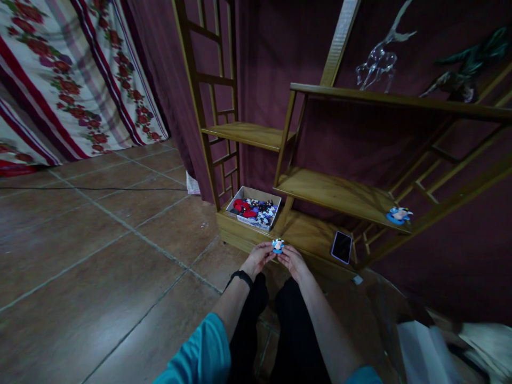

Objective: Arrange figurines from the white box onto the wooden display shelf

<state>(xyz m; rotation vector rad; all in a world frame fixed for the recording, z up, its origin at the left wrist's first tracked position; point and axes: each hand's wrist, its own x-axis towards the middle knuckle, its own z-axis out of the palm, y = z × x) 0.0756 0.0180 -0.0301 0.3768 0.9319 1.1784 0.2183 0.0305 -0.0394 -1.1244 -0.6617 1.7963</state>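
Blue-based figurine, pinched upright from both sides, probably for steadiness, by left hand and right hand, just before bottom shelf's front edge. Beyond, at that shelf's left end, open box of small toys, perhaps for easy reach. At middle shelf's right front corner, second figurine.

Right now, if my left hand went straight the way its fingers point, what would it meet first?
Likely the small figurine that your left hand and right hand hold between them. Past it, the right hand would probably come next, though exact depth is unclear.
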